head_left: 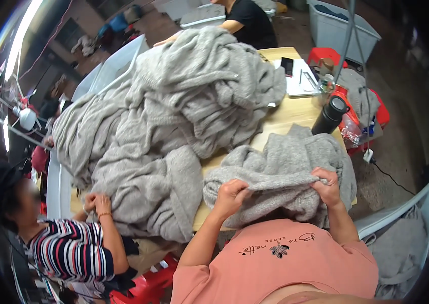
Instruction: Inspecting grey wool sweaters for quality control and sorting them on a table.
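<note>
At the wooden table, hands grip grey knitwear.

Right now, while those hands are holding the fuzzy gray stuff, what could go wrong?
The black bottle might get knocked over, because it stands near the right side of the table, close to the gray knit cloth. The cloth could stretch if the left hand and right hand pull too hard, since they grip it at two spots.
</note>
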The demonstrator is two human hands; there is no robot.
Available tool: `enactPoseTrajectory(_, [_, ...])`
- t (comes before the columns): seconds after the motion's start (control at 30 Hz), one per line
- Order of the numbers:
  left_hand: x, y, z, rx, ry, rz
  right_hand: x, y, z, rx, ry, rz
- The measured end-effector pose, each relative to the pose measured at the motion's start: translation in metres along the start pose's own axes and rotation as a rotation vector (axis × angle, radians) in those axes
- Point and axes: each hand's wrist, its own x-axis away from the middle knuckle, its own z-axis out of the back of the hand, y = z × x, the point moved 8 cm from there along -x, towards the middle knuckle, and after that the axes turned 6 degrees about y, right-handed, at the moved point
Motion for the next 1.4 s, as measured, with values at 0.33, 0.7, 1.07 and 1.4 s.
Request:
enactPoseTrajectory(0.33, [0.019, 0.147, 0.025, 0.378, -0.101, -0.301, 0.0, -0.071, 0.021, 0.252, 0.129, 0.304])
enactPoseTrajectory(0.7, [0.048, -0.012, -0.025, 0.933, -0.041, 0.666, 0.02, 0.038, 0.025, 0.0, 0.22, -0.476])
enactPoseTrajectory(1.07, [0.022, 0.013, 0.008, 0.919, 0.294, 0.436, 0.028, -0.08, -0.064, 0.21, -0.396, 0.438])
enactPoseTrajectory(1.4, [0.019, 0.033, -0.028, 0.861, 0.107, 0.51, 0.029, -0.095, -0.109, 0.309, -0.319, 0.881])
